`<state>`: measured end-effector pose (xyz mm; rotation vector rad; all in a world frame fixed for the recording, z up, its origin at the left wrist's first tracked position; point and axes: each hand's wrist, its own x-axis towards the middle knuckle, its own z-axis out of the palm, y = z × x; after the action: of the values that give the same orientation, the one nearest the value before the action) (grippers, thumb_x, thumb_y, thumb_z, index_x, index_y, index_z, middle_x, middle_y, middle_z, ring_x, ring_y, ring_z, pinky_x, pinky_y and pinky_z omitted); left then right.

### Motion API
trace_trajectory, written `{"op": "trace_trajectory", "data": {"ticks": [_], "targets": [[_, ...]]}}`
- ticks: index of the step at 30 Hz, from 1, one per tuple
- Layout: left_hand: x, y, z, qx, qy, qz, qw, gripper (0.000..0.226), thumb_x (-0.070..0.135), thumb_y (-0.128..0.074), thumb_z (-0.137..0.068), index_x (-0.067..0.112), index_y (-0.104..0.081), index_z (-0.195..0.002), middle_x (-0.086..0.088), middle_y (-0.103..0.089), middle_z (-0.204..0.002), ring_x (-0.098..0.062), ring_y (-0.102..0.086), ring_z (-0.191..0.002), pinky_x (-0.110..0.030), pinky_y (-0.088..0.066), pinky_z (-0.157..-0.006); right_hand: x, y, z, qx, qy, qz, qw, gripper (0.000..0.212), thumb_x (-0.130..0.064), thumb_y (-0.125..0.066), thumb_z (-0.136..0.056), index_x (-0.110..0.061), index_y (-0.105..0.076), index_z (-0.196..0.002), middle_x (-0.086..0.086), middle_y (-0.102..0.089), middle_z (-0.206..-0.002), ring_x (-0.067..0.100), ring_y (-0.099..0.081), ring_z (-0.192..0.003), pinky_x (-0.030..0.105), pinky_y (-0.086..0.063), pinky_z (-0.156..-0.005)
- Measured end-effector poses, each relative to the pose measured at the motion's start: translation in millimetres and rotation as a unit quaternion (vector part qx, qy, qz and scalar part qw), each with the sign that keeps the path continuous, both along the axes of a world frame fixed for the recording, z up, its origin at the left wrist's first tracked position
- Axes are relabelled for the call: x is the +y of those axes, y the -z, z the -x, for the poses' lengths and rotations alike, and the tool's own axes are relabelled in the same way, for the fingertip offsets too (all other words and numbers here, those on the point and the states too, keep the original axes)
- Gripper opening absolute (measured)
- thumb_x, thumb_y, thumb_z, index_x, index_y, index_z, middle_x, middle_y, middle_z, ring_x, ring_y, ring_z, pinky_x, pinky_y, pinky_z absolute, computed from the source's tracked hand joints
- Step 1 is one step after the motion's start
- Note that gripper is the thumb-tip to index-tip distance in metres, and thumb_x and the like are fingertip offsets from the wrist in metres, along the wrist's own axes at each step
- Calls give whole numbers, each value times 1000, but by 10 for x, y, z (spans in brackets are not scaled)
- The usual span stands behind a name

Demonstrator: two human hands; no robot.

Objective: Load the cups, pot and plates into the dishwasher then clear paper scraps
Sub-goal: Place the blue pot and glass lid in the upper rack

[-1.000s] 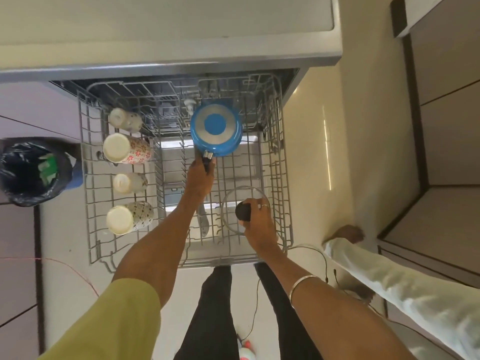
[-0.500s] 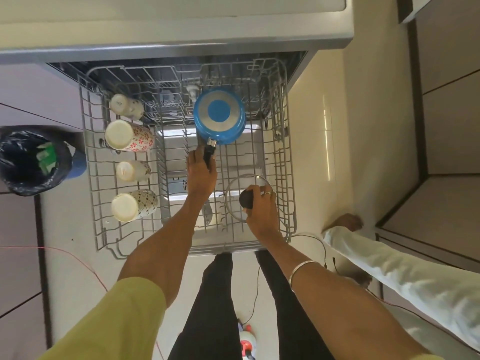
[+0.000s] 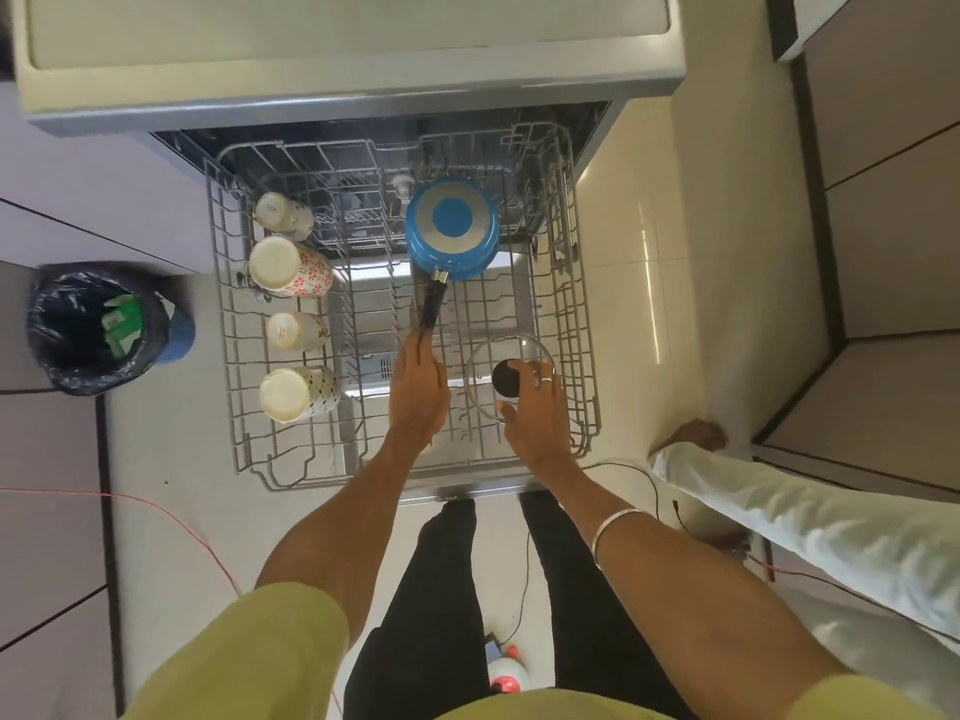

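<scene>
- The dishwasher rack [image 3: 582, 324] is pulled out over the open door, seen from above.
- The blue pot [image 3: 452, 232] sits upside down toward the back of the rack, right of centre, its black handle [image 3: 432, 302] pointing toward the person.
- The left hand [image 3: 418, 389] reaches in with fingers stretched forward — the fingertips lie at the near end of the handle; whether its grip has closed on the handle I cannot tell.
- The right hand [image 3: 532, 410] takes the glass lid [image 3: 511, 379] by its black knob [image 3: 506, 377]: fingers curl round the knob, and the lid lies flat over the rack's front right part, just right of the left hand.
- Four cups lie in a column down the rack's left side, bottoms up: a small pale one [image 3: 283, 215] at the back, a red-flowered one [image 3: 291, 266], another small one [image 3: 296, 330], and a dark-patterned one [image 3: 298, 393] nearest.
- A bin with a black liner [image 3: 96, 330] stands on the floor left of the rack — green scraps lie inside.
- Another person's white sleeve [image 3: 810, 517] enters from the right.
</scene>
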<state>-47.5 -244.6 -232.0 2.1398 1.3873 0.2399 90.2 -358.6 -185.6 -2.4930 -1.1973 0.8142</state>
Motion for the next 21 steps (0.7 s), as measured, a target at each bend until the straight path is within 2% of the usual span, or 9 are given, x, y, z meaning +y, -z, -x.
{"op": "trace_trajectory", "data": {"ticks": [5,9,14,18,21], "targets": [[-213,-216,253,41,70,-9,997,39,9,-39,-102,-4,-44,-139,-23,-46,-144,-35,-43,-135,-47,-41,-110,-117,-218,183,-19,-7,-29,999,48,-17,-66,-91,-10,-49,-136,12,-56,-134,28,-52,-125,35,-43,-105],[-315,-376,408,56,92,2,994,43,12,-31,-105,-3,-37,-145,-23,-38,-151,-33,-30,-145,-47,-32,-116,-150,-392,323,-13,-7,-39,999,46,-18,-60,-95,-10,-46,-138,12,-56,-135,28,-53,-124,35,-44,-105],[-493,-685,519,30,62,23,997,49,23,-19,-107,1,-28,-150,-21,-28,-157,-32,-20,-149,-39,-14,-123,-168,-652,436,-20,-21,-68,997,47,-11,-61,-93,-8,-48,-137,13,-55,-134,29,-55,-122,35,-47,-103],[-669,-907,620,10,42,25,999,49,25,-21,-108,1,-27,-150,-19,-26,-158,-30,-17,-150,-35,-9,-122,-215,-878,499,-17,-36,-97,994,49,-3,-61,-90,-8,-49,-137,11,-56,-132,24,-56,-119,31,-50,-100],[-816,-967,721,22,24,20,999,50,27,-20,-108,2,-26,-151,-17,-26,-159,-28,-18,-150,-36,-11,-123,-298,-1013,542,-24,-62,-101,993,50,-3,-59,-91,-8,-47,-139,11,-53,-135,26,-54,-121,31,-49,-97]]}}
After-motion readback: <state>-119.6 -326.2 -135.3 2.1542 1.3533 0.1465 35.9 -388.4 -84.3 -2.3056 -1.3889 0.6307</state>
